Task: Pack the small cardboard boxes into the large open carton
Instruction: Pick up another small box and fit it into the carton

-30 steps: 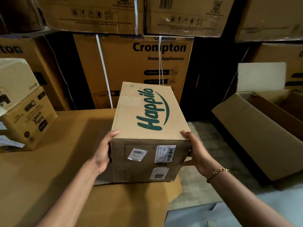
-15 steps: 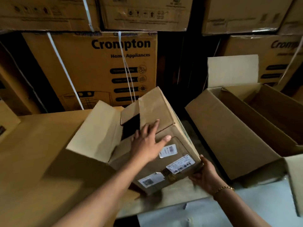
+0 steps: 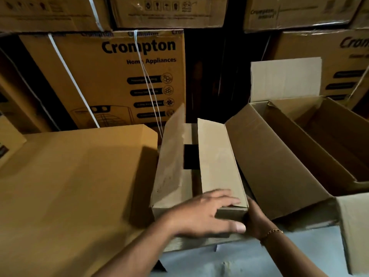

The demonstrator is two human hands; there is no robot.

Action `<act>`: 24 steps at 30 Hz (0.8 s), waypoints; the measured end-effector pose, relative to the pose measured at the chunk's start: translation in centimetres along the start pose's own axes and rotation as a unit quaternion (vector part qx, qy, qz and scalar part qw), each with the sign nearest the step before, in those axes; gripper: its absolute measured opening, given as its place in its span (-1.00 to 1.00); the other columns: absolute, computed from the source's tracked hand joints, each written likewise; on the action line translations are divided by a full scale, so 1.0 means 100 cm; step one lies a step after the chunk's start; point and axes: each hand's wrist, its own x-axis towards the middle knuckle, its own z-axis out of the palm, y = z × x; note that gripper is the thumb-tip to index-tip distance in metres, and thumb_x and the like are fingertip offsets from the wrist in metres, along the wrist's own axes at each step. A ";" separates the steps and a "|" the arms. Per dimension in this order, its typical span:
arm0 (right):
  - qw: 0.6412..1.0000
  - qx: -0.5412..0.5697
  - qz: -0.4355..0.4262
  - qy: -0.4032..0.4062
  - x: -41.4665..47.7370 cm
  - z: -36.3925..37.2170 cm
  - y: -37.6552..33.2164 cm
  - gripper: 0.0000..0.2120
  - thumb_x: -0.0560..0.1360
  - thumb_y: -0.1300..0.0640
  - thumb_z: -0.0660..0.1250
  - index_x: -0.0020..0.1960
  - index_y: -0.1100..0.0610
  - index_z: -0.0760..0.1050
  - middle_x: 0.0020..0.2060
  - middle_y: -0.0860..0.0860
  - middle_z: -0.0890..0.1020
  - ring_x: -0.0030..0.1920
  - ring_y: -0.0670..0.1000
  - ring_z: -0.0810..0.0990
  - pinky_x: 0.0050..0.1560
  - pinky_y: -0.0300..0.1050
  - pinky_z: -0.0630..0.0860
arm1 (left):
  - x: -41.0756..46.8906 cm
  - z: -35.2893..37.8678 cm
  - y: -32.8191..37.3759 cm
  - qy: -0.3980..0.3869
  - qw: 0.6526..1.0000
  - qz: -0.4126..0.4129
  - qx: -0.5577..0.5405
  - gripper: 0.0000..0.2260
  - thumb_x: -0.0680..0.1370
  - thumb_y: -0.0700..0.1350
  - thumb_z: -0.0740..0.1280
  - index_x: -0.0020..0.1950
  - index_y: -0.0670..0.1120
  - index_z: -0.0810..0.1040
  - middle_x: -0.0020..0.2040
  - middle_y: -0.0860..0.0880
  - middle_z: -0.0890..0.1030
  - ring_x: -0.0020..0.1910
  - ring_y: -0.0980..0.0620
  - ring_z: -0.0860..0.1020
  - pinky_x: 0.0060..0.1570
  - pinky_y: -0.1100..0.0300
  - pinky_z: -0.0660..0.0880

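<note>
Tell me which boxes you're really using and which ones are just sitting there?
In the job: small cardboard box, flaps open; left hand resting on it; right hand holding its near corner; large open carton beside it.
Just lying about: Crompton carton behind; stacked cartons above; flat cardboard surface at left.

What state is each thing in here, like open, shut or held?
Small brown cardboard box: top flaps open, left flap standing up.
Large brown open carton: open, far flap upright.
Left hand: fingers spread flat on the box's right flap.
Right hand: at the box's near right corner, fingers hidden.
Printed Crompton carton: closed, bound with white straps.
</note>
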 end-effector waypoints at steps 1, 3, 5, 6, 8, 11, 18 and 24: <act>1.000 -0.016 0.005 -0.001 -0.003 0.000 -0.007 -0.41 0.60 -0.25 0.19 0.19 0.22 0.68 0.24 0.30 0.62 0.27 0.30 0.58 0.45 0.27 0.35 | -0.008 -0.009 0.001 -0.012 0.997 0.030 -0.063 -0.48 0.56 0.26 0.32 0.50 0.20 0.37 0.54 0.21 0.30 0.50 0.20 0.26 0.47 0.11 0.23; 0.995 -0.095 0.002 0.000 -0.008 0.004 -0.019 -0.35 0.54 -0.37 0.19 0.25 0.14 0.65 0.21 0.21 0.66 0.24 0.26 0.62 0.34 0.21 0.47 | -0.019 -0.029 -0.006 0.011 0.982 0.059 -0.181 -0.60 0.56 0.20 0.35 0.38 0.16 0.51 0.35 0.19 0.54 0.30 0.20 0.51 0.29 0.22 0.43; 0.984 -0.172 -0.031 0.022 -0.014 0.009 -0.033 -0.39 0.53 -0.37 0.23 0.24 0.10 0.65 0.13 0.14 0.71 0.17 0.19 0.66 0.21 0.10 0.54 | -0.022 -0.047 -0.025 0.135 0.949 0.048 -0.279 -0.64 0.54 0.17 0.35 0.28 0.07 0.58 0.18 0.11 0.66 0.10 0.08 0.64 0.04 0.21 0.57; 0.978 -0.196 -0.051 0.039 -0.015 0.012 -0.038 -0.42 0.53 -0.35 0.26 0.24 0.10 0.64 0.12 0.12 0.72 0.17 0.17 0.66 0.25 0.10 0.53 | -0.020 -0.054 -0.038 0.214 0.926 0.029 -0.309 -0.69 0.55 0.12 0.36 0.23 0.02 0.60 0.11 0.06 0.69 0.00 0.04 0.66 -0.08 0.17 0.58; 0.966 -0.237 -0.093 0.050 -0.023 0.024 -0.048 -0.42 0.51 -0.33 0.31 0.32 0.07 0.58 0.22 0.06 0.66 0.26 0.11 0.59 0.38 0.10 0.44 | -0.008 -0.062 -0.079 0.341 0.894 -0.030 -0.290 -0.80 0.58 0.04 0.35 0.15 0.01 0.63 0.03 0.03 0.70 -0.05 0.05 0.64 -0.14 0.12 0.53; 0.948 -0.286 -0.138 0.028 -0.033 0.048 -0.057 -0.48 0.53 -0.23 0.38 0.37 0.02 0.44 0.28 -0.05 0.54 0.24 0.01 0.53 0.28 -0.03 0.46 | 0.016 -0.060 -0.156 0.323 0.909 -0.221 -0.141 -0.51 0.54 0.24 0.35 0.41 0.08 0.44 0.35 0.00 0.54 0.23 -0.06 0.56 0.14 -0.01 0.52; 0.894 -0.403 -0.161 0.111 -0.031 0.075 -0.054 -0.30 0.37 -0.34 0.48 0.30 -0.02 0.28 0.18 0.04 0.54 0.13 0.13 0.59 0.19 0.13 0.58 | 0.042 -0.017 -0.203 0.296 0.868 -0.255 -0.307 0.07 0.18 0.52 0.39 0.55 0.01 0.23 0.29 0.05 0.57 0.16 -0.05 0.59 0.07 0.07 0.53; 0.850 -0.474 -0.165 0.160 -0.026 0.076 -0.053 -0.02 0.29 -0.46 0.45 0.51 -0.02 0.19 0.30 0.13 0.53 0.17 0.20 0.59 0.21 0.17 0.58 | 0.052 -0.013 -0.207 0.329 0.860 -0.230 -0.315 -0.31 0.35 0.29 0.51 0.36 0.05 0.38 0.09 0.08 0.64 -0.01 0.04 0.63 -0.12 0.13 0.55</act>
